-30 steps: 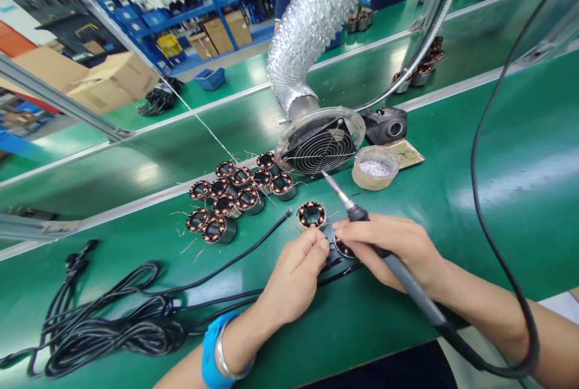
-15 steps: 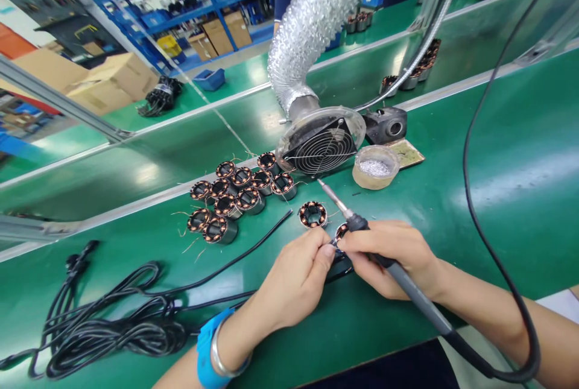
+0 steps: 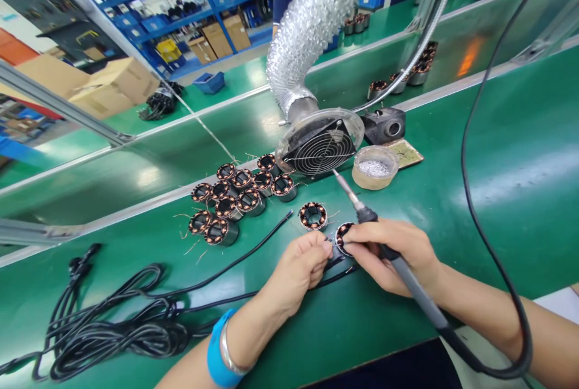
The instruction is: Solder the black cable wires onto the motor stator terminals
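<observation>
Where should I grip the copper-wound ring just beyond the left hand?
Take the ring by its outer wall, probably from the left: its top is open, thin wires jut right, and the left hand crowds its near side.

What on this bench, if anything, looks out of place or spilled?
Nothing looks clearly spilled or damaged. The black cables lie in a loose tangle at the left, untidy compared with the grouped wound cores. One small dark scrap lies by itself in front of the tub, so it looks stray.
</observation>
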### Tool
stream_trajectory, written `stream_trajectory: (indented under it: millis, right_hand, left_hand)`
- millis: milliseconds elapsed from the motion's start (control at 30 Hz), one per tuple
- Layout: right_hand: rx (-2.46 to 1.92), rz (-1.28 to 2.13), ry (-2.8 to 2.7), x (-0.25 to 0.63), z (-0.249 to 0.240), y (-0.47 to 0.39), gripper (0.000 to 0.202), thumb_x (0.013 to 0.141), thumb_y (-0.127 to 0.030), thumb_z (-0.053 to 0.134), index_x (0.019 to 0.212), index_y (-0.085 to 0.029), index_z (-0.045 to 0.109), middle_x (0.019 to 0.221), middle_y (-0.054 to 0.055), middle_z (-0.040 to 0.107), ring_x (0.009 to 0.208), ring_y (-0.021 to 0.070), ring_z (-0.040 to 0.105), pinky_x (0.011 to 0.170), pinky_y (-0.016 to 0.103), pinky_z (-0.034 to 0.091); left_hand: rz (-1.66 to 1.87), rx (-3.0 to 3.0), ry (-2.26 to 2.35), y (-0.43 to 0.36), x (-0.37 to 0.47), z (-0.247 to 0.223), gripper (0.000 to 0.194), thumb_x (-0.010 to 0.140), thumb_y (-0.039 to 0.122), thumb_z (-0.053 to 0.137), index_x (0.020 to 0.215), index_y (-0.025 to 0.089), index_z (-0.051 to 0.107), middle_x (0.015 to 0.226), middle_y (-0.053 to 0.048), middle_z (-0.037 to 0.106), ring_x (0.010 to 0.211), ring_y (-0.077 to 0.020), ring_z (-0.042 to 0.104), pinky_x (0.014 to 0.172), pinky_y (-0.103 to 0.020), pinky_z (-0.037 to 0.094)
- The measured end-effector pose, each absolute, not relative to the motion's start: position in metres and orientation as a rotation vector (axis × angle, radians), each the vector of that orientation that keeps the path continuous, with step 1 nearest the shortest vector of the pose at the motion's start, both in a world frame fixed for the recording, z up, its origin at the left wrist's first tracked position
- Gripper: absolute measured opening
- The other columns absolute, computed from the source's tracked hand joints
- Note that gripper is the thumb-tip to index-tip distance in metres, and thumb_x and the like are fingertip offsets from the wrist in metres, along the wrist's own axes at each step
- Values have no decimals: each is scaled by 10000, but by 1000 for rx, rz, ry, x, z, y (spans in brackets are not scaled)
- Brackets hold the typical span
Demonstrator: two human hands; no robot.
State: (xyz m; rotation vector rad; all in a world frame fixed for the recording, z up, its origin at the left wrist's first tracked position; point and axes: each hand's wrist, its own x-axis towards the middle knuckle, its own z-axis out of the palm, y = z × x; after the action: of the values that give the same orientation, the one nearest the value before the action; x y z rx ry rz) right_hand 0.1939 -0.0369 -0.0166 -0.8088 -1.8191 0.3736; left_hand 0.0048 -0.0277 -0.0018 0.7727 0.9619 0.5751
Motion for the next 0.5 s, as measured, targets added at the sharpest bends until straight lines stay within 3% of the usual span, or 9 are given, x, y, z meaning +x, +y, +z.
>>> stream_trajectory:
  millis: [133,367,500]
  right_hand:
    - [-732,530,-1956,200,-16,-36,267,798,-100,647,1040,-197,592,784,2,672,608,122,570,594,261,503]
    - [-1010,545,-1713,183,-24,-33,306,839,-72,602,1095,-238,591,760,-40,651,562,91,558,558,212,489]
    - [-929,475,-1786,185,-23,-34,304,828,-57,601,1086,-218,612,846,-5,693,613,106,582,590,228,519]
  left_hand:
    - [633,821,1013,-32,6,-3,396,758,445,690,661,205,391,472,134,239,410,-29,115,393,-181,98]
    - [683,898,1122,-34,11,-5,386,766,476,672,669,199,422,466,130,246,414,-32,128,420,-189,138]
    - [702,928,1187,-33,12,-5,374,756,458,667,654,198,418,469,128,246,415,-31,135,436,-196,150]
